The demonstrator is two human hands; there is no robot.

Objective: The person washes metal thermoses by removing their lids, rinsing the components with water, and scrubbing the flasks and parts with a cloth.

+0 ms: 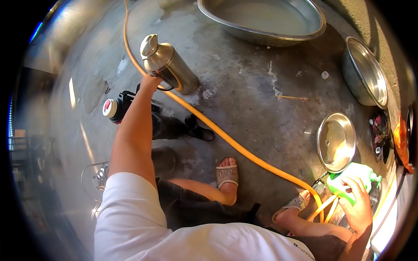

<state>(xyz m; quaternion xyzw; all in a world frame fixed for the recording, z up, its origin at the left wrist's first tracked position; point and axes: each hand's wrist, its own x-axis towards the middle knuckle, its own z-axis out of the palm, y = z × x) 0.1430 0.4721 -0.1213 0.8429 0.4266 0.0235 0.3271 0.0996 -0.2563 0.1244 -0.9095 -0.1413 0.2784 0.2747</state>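
A metal thermos jug (177, 69) stands on the concrete floor at the upper left. My left hand (150, 81), its arm stretched out, is closed round the jug's handle. At the lower right, my right hand (358, 204) is beside a green and white plastic container (350, 182), with its fingers bent and partly spread near it. Whether they grip it cannot be made out. A black flask with a white and red cap (111, 108) lies under my left forearm, partly hidden by it.
An orange hose (226, 137) crosses the floor diagonally. A large oval basin (270, 37) holds cloudy liquid at the top. Another basin (363, 76) leans by the right wall, above a small metal bowl (336, 141). A thin stick (291, 98) lies mid-floor.
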